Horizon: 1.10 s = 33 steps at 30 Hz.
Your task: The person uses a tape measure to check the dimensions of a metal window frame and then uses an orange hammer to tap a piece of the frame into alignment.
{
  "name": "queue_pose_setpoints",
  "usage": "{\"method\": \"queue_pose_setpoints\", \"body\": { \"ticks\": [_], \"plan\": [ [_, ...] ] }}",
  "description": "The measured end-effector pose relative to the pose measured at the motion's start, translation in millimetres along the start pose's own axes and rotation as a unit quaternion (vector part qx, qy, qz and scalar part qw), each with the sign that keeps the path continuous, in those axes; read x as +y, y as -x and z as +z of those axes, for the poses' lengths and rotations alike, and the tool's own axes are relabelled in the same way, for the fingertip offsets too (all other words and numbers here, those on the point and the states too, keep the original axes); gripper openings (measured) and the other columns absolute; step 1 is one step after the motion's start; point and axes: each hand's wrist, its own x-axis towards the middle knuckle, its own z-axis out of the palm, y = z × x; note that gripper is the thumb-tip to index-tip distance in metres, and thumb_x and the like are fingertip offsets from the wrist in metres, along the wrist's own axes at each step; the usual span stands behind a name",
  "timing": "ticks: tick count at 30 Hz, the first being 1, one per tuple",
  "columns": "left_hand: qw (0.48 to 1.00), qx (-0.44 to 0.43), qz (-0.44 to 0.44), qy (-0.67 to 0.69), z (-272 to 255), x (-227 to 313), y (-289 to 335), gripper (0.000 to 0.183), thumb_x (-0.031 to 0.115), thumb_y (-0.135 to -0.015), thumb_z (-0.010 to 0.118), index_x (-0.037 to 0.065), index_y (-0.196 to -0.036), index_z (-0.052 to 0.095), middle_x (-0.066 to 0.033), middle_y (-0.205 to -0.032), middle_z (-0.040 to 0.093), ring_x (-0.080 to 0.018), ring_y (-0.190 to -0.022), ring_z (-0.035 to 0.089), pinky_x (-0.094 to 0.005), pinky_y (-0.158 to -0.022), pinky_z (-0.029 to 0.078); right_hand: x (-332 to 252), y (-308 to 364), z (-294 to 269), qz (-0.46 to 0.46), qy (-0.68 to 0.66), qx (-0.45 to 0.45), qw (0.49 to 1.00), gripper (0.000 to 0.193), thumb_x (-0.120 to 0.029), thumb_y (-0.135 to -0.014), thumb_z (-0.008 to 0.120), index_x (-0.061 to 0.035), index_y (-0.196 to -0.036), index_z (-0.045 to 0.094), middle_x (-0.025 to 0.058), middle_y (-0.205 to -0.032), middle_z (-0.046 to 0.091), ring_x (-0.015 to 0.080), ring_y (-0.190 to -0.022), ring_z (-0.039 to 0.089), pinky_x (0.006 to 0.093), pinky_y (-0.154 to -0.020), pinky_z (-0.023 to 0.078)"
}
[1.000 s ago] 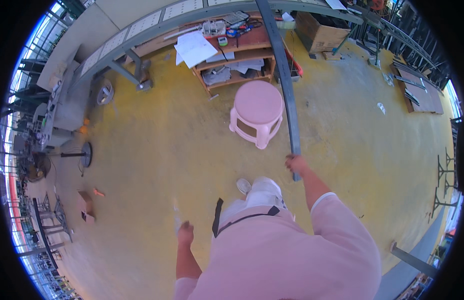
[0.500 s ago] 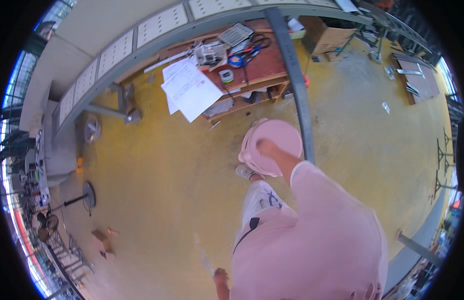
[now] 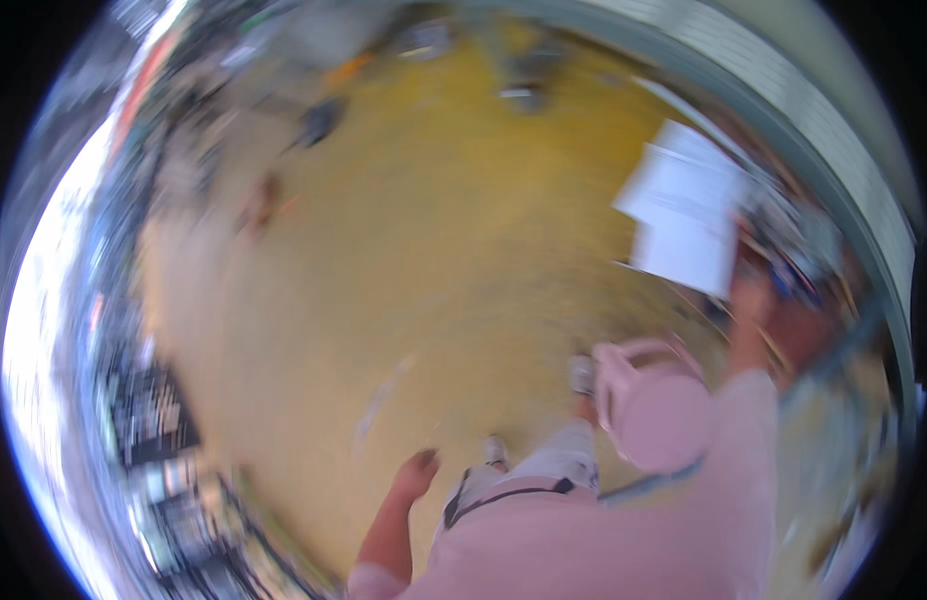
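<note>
At three o'clock, right hand [image 3: 751, 298] beside white papers [image 3: 686, 218] — reach lightly; left hand [image 3: 417, 474] at six — fingers too blurred to tell.

The papers [image 3: 688, 215] are white, the tabletop [image 3: 801, 330] reddish, the stool [image 3: 665, 422] plain pink, and the floor [image 3: 433, 230] blotchy yellow.

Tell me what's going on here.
A person has their right hand out at the red-topped shelf unit, close by the white paper sheets on it; blur hides whether it touches or grips anything. The left hand is held out over the yellowish floor, with nothing visible in it. A pink stool is near the person's legs, with neither hand on it.
</note>
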Motion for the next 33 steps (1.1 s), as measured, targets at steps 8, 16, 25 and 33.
{"method": "queue_pose_setpoints", "body": {
  "ticks": [8, 16, 25, 33],
  "plan": [
    [0.982, 0.094, 0.008, 0.162, 49, -51, 37, 0.043, 0.026, -0.090, 0.051, 0.006, -0.129, 0.056, -0.0203, -0.118, 0.064, -0.0364, -0.108, 0.061, -0.0437, -0.094, 0.047, -204, 109, -60, 0.016, -0.510, -0.215, 0.833, 0.032, -0.030, -0.088, 0.055, -0.0110, -0.114, 0.055, 0.0107, -0.097, 0.061, 0.0241, -0.080, 0.062, 0.0388, -0.064, 0.052],
    [0.926, 0.191, -0.129, 0.299, 163, -268, 106, 0.046, 0.022, -0.084, 0.056, 0.002, -0.126, 0.058, -0.0227, -0.123, 0.061, -0.0374, -0.116, 0.057, -0.0443, -0.100, 0.044, -450, 326, -228, -0.169, -0.408, -0.694, 0.569, 0.024, -0.025, -0.084, 0.056, -0.0098, -0.102, 0.054, 0.0068, -0.083, 0.059, 0.0208, -0.067, 0.059, 0.0383, -0.053, 0.051],
    [0.756, 0.305, -0.295, 0.498, 197, -489, 247, 0.047, 0.025, -0.087, 0.054, 0.004, -0.129, 0.056, -0.0180, -0.120, 0.064, -0.0342, -0.112, 0.060, -0.0422, -0.096, 0.047, -722, 449, -473, -0.407, -0.399, -0.526, 0.631, 0.025, -0.014, -0.074, 0.062, -0.0098, -0.097, 0.053, 0.0043, -0.076, 0.056, 0.0176, -0.058, 0.056, 0.0347, -0.043, 0.050],
    [0.620, 0.359, -0.359, 0.598, 252, -656, 240, 0.048, 0.032, -0.088, 0.055, 0.005, -0.127, 0.058, -0.0188, -0.123, 0.063, -0.0337, -0.112, 0.060, -0.0412, -0.097, 0.047, -834, 626, -466, -0.530, -0.105, -0.532, 0.651, 0.040, -0.016, -0.072, 0.068, -0.0062, -0.110, 0.060, 0.0114, -0.090, 0.062, 0.0250, -0.074, 0.061, 0.0376, -0.053, 0.051]
  ]
}}
